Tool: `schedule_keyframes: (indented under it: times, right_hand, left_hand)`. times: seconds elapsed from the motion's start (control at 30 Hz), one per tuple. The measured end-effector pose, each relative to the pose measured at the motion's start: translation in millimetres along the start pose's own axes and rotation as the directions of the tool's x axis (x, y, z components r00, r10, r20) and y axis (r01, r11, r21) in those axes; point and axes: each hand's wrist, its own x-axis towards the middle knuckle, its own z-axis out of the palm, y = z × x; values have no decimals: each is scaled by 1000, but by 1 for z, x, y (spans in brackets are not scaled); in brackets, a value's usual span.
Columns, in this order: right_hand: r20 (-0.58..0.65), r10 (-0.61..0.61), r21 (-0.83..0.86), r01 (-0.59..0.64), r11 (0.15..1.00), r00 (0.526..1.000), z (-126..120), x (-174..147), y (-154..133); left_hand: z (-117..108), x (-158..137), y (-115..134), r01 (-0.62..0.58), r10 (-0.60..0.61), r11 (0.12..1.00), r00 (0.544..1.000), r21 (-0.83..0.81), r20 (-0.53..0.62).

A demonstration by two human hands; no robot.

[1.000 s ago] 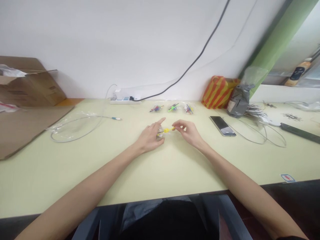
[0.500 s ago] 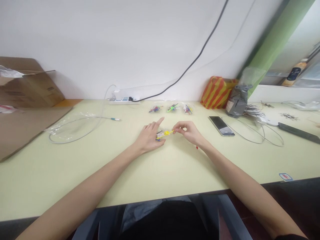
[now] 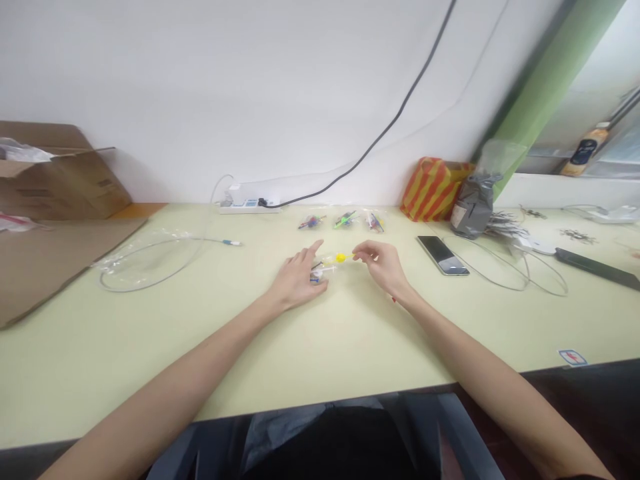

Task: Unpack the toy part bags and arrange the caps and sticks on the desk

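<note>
Left hand, spread, should steady the clear plastic bag between the hands; right hand, pinching the yellow plastic piece, should pull gently and low.

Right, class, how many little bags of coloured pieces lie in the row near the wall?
3: the left bag, beyond the left hand; the middle bag; and the right bag, beyond the right hand. None in that row looks hidden.

The yellow piece looks like smooth plastic; the small packets are shiny clear film. The phone is glossy, the box matt cardboard, the desk smooth.
</note>
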Motion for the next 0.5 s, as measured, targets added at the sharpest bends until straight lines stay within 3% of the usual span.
schedule_keyframes:
  times: [0.17,0.33,0.4,0.5]
  right_hand:
    - [216,22,196,-65,978,976,8,-5,-15]
    - [319,63,381,-188,905,946,28,-17,-22]
    - [316,34,362,-154,919,948,33,-18,-25]
    - [223,-74,182,33,983,972,20,-11,-24]
  left_hand:
    - [0,0,2,-15,15,1000,1000,2,-3]
    - [0,-3,10,-73,74,996,997,-50,32]
    - [0,-4,12,-93,96,993,994,-72,44]
    - [-1,-4,12,-92,95,993,995,-78,26]
